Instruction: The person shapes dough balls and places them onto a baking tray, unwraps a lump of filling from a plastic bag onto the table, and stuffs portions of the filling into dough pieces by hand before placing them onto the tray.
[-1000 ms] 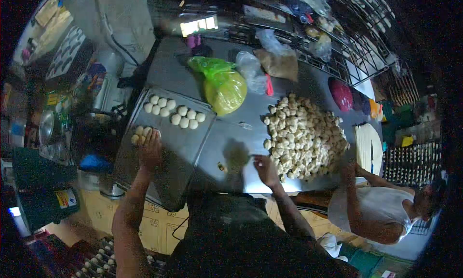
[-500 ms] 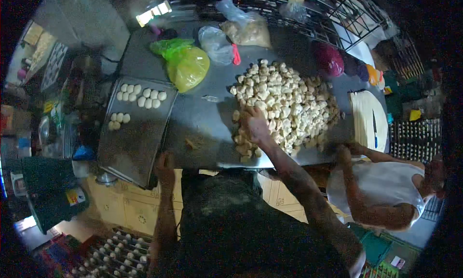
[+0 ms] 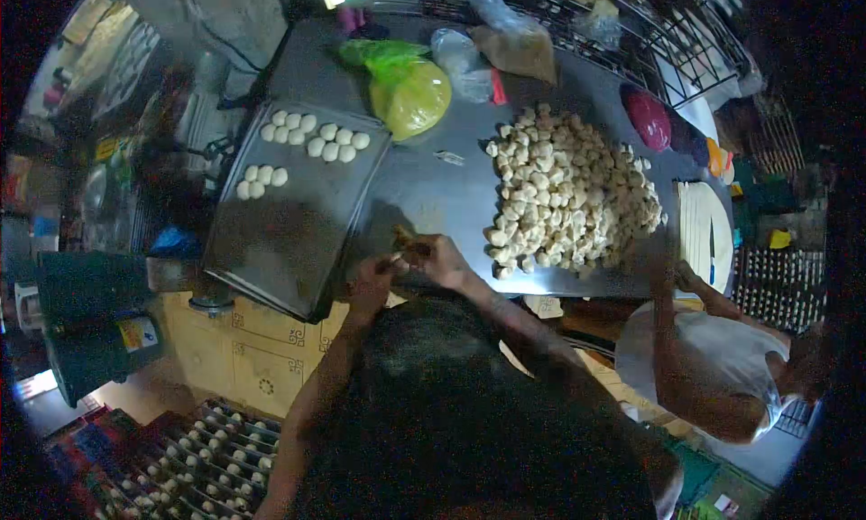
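At the near edge of the table my left hand (image 3: 368,284) and my right hand (image 3: 438,262) meet, their fingers curled and fingertips together. A small pale bit that looks like a dough piece (image 3: 397,257) shows between them, mostly hidden by the fingers. Just beyond lies a brownish scrap (image 3: 401,234) on the table. To the right spreads a large heap of cut dough pieces (image 3: 568,191). On the left, a dark baking tray (image 3: 280,236) carries several round white dough balls (image 3: 338,144) in small clusters at its far end.
Behind the hands sit a yellow-green plastic bag (image 3: 410,96), a clear bag (image 3: 465,64) and a magenta bundle (image 3: 648,121). A co-worker in a white top (image 3: 704,358) stands at the right, near a pale rounded board (image 3: 704,227). Racks of dough balls (image 3: 212,457) stand lower left.
My right hand has left the dough heap and come back left to the table's near edge. My left hand has risen from beside the tray to meet it. The view has shifted.
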`<state>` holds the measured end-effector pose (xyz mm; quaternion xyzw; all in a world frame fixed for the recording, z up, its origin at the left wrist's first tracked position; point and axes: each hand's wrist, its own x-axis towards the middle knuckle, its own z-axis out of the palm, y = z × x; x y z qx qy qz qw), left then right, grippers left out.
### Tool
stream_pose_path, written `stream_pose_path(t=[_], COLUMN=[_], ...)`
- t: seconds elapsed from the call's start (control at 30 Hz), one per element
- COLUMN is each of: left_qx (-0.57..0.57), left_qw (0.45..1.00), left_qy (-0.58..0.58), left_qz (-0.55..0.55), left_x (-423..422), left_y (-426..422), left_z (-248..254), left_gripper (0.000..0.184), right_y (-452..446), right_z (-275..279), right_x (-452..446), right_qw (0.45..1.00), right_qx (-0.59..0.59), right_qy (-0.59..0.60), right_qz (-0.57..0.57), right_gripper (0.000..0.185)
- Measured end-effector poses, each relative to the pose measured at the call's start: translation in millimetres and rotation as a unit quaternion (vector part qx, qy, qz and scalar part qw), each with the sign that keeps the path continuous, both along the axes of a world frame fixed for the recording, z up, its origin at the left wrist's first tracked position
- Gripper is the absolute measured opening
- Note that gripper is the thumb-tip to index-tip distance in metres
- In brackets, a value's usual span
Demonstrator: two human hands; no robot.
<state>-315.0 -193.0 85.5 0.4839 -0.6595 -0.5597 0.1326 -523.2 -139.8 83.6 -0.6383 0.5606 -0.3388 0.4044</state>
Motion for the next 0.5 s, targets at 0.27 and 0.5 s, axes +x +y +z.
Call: stream_pose_path(t=[0.27,0.5], left_qx=[0.037,0.063], left_qw=[0.998,0.995], left_qy=[0.055,0.072], left_qz=[-0.012,0.022], left_x=[62,56], left_y=[-30,-24], left_z=[24,-6], left_gripper=[0.018,0.02], right_y=[-4,-9], right_z=[-87,-151], right_x=[19,7], right_qw=[0.979,0.942], right_qx=[-0.025,-0.096], right_qy=[0.173,0.321], right_qz=[-0.106,-0.009], right_gripper=[0.04,0.043])
